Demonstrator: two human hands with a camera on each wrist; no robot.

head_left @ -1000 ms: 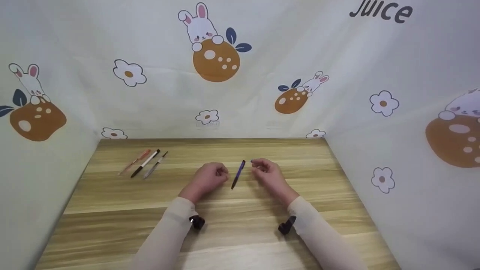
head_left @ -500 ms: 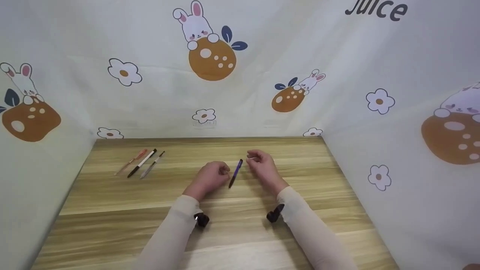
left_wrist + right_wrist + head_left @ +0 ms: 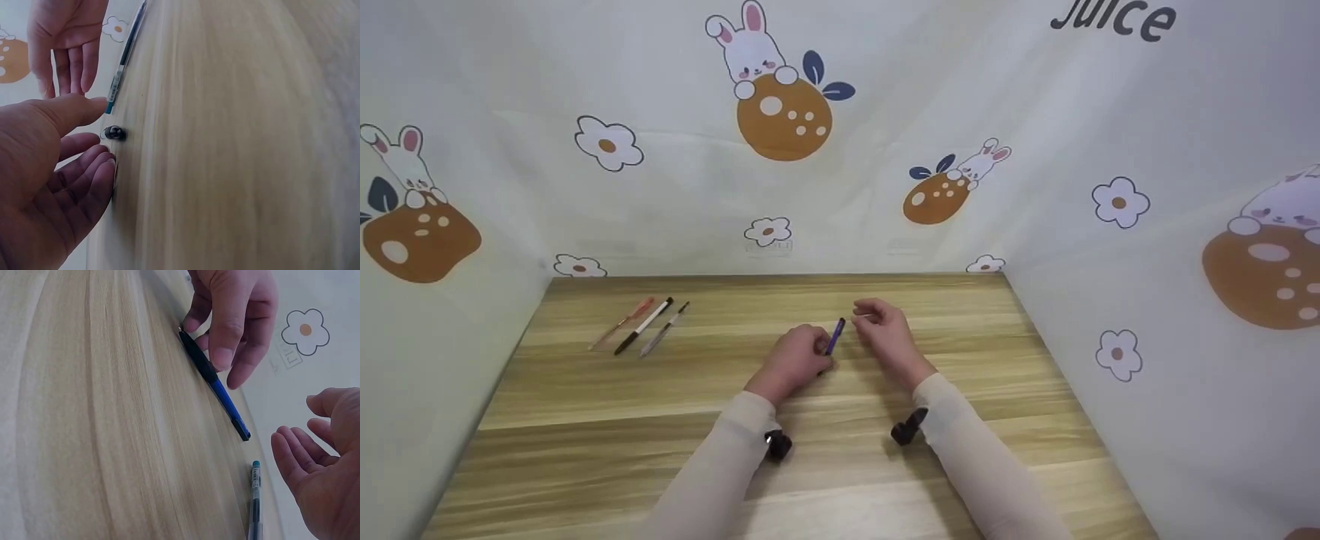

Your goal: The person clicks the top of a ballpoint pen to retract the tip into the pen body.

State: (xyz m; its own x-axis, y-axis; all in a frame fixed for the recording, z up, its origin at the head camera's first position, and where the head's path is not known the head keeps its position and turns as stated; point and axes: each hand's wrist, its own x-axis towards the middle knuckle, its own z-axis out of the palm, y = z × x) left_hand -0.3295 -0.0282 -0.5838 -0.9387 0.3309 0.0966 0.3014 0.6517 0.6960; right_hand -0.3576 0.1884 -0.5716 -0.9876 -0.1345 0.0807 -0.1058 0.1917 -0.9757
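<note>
A blue pen (image 3: 225, 399) with a black grip lies slanted on the wooden table between the hands. My left hand (image 3: 795, 356) has come in over its grip end, thumb on one side and curled fingers on the other; in the left wrist view a gap shows between thumb and pen (image 3: 114, 133). My right hand (image 3: 889, 337) is beyond the blue pen's far end, fingers loosely bent, holding nothing. Beside it lies a clear-barrelled pen (image 3: 256, 495) with a teal end, which the right hand mostly hides in the head view.
At the table's back left lie an orange pen (image 3: 622, 324), a white-and-black pen (image 3: 645, 325) and a clear pen (image 3: 665, 330), side by side. Printed cloth walls (image 3: 682, 187) border the wooden table (image 3: 585, 465) at the back and sides.
My left hand has moved right onto the blue pen's grip end and now covers part of it. Earlier, my right hand shifted slightly forward and left; since then it has stayed put.
</note>
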